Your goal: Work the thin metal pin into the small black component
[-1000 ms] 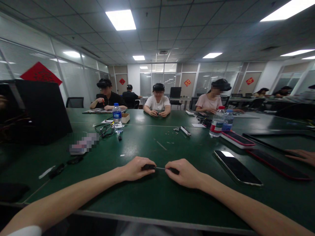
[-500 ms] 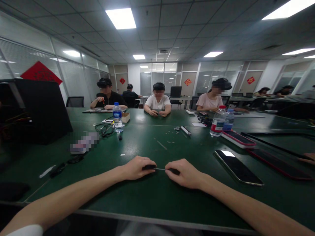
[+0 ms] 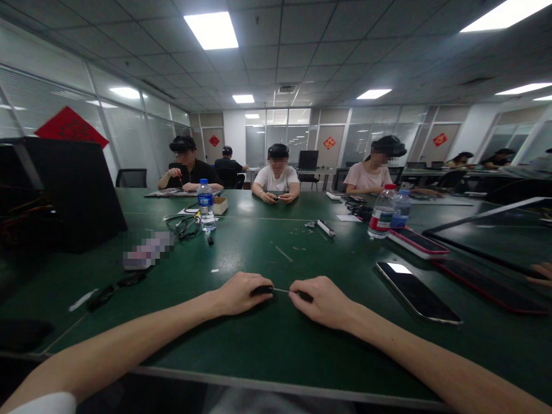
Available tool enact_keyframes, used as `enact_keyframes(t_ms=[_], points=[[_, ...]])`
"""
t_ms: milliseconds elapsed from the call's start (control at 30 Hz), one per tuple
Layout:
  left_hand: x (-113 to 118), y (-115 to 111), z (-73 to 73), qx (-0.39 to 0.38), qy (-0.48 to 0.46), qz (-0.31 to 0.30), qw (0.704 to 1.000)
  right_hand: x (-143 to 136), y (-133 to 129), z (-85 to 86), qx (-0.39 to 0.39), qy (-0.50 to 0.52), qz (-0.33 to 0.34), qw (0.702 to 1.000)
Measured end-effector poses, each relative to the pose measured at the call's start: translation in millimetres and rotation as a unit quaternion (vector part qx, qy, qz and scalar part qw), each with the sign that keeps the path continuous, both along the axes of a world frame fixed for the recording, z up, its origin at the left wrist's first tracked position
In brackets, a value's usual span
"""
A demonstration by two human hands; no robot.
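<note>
Both hands meet at the lower middle of the frame, over the counter (image 3: 241, 351). The left hand (image 3: 241, 294) is closed around a black piece (image 3: 261, 291); the right hand (image 3: 325, 302) pinches a black handle (image 3: 306, 296). A thin rod (image 3: 282, 290) bridges the small gap between them; whether it is fixed to either is too small to tell. Compared with a half second ago, the rod sits slightly higher and slopes a little more, its left end up. Both grips look unchanged, so the work seems to be a fine adjustment with the pieces kept together.

Right of the hands lies a phone (image 3: 418, 293), screen up. At the right edge, another person's hand (image 3: 542, 277) is by a black frame (image 3: 478, 252), whose far side has just tipped up; that seems to leave the rod unaffected. A bottle (image 3: 206, 207) stands left of centre, beside a coiled cable (image 3: 185, 228).
</note>
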State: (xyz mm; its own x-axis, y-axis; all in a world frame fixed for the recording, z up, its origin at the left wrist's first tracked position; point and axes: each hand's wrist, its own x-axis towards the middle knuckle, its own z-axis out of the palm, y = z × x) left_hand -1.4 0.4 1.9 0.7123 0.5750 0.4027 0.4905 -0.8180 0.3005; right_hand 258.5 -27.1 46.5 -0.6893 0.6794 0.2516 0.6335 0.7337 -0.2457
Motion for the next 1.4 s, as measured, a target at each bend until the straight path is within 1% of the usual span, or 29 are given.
enact_keyframes(t_ms=[133,367,733,867,1000,1233,1400], points=[[2,0,-1.1,0.012,0.000,0.024,1.000,-2,-3,1.0,0.000,-0.009,-0.020,1.000],[3,-1,-2.1,0.023,-0.002,0.038,0.999,-2,-2,-1.9,0.012,-0.025,-0.048,0.998],[3,-1,-3.1,0.027,0.000,0.047,0.999,-3,-5,2.2,0.010,-0.040,-0.051,0.998],[3,-1,-3.8,0.031,0.007,0.050,0.998,-4,-7,1.3,0.035,-0.051,-0.054,0.997],[3,-2,-3.0,0.041,0.009,0.045,0.998,-2,-7,-0.3,0.056,-0.062,-0.041,0.996],[-3,-8,2.5,-0.004,-0.003,-0.019,1.000,5,-3,-6.6,0.078,-0.046,0.020,0.996],[-3,-8,3.1,-0.020,-0.023,-0.018,0.999,6,0,-8.7,0.089,-0.030,0.029,0.995]])
